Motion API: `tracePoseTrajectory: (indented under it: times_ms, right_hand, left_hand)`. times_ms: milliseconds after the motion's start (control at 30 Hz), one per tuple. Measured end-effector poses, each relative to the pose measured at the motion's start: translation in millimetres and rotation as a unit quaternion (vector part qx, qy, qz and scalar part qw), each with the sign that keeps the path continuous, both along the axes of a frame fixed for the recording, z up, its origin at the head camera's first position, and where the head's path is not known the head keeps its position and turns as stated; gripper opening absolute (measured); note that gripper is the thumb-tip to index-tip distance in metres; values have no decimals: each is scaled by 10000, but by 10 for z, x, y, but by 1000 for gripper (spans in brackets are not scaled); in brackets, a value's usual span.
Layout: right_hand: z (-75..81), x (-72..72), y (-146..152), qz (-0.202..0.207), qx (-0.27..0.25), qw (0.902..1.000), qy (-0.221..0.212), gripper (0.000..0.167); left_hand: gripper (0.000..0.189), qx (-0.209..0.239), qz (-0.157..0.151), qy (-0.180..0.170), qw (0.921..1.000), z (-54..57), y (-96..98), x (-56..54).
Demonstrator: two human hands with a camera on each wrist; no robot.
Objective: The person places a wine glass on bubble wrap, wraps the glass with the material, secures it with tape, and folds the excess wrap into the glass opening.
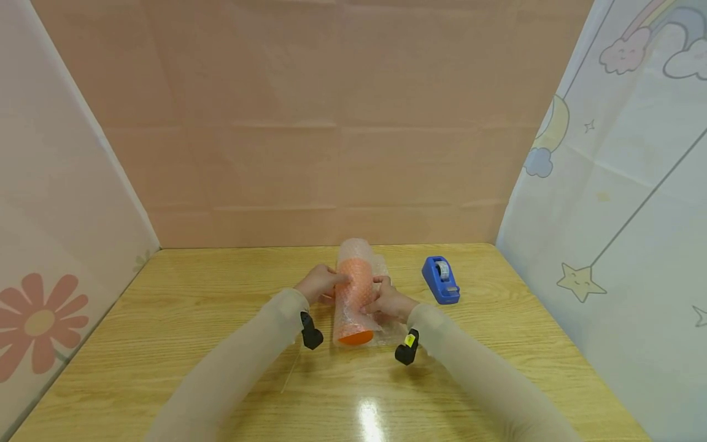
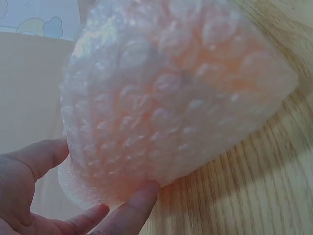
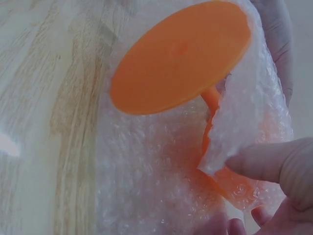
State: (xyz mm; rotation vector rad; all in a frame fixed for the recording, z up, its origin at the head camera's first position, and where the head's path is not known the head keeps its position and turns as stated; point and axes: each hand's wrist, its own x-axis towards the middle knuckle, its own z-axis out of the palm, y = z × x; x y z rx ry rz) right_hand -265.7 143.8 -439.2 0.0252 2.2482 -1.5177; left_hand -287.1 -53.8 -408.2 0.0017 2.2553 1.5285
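An orange stemmed piece with a flat round base (image 3: 181, 58), resembling a goblet, lies on its side inside a sheet of bubble wrap (image 1: 353, 301). The wrap goes around it like a tube, and a loose flap spreads to the right on the table. From the left, my left hand (image 1: 322, 282) grips the rolled wrap, thumb and fingertips on either side in the left wrist view. My right hand (image 1: 389, 301) pinches the wrap's edge on the right, its thumb (image 3: 259, 161) over the layer beside the stem. The piece's upper part is veiled by the bubbles.
A blue tape dispenser (image 1: 440, 280) with a roll of clear tape stands on the wooden table (image 1: 210, 294), right of the wrap. A pinkish-brown sheet (image 1: 331, 123) hangs behind the table, with printed panels at both sides.
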Motion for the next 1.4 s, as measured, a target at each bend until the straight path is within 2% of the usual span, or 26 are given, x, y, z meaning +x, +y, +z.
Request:
tracePoseTrajectory:
  times_ms: [100, 167, 400, 500, 567, 700, 767, 900, 1133, 1400]
  right_hand:
    - [27, -3, -17, -103, 432, 9988, 215, 82]
    - [48, 1, -25, -94, 545, 9981, 260, 81]
    - [106, 26, -33, 34, 350, 9990, 276, 76]
    - [126, 20, -10, 162, 168, 9995, 193, 78]
    - [137, 12, 12, 301, -296, 9991, -26, 77]
    - [158, 0, 42, 366, -1417, 9868, -693, 71]
    - [166, 0, 44, 313, -1722, 9809, -851, 67]
    - [157, 10, 28, 128, -1790, 9795, -913, 65]
    - [139, 39, 1, 209, -1732, 9813, -813, 66]
    - [104, 50, -25, 79, -1760, 9810, -812, 69]
  left_hand:
    - [36, 55, -10, -6, 10000, 3, -5, 3]
    - [34, 87, -24, 9, 10000, -2, -6, 2]
    - [29, 138, -33, 52, 9999, -5, -6, 7]
    - [27, 153, -50, 67, 9998, 1, -2, 14]
    - [27, 136, -67, 104, 9998, 3, -6, 20]
    - [26, 113, -56, 140, 9998, 5, -13, 28]
    - [25, 118, -38, 135, 9998, 4, -15, 25]
    - [26, 92, -46, 140, 9998, -5, -13, 18]
    - [29, 26, -78, 186, 9998, -24, -7, 12]
    - [29, 81, -116, 203, 9997, -28, -12, 14]
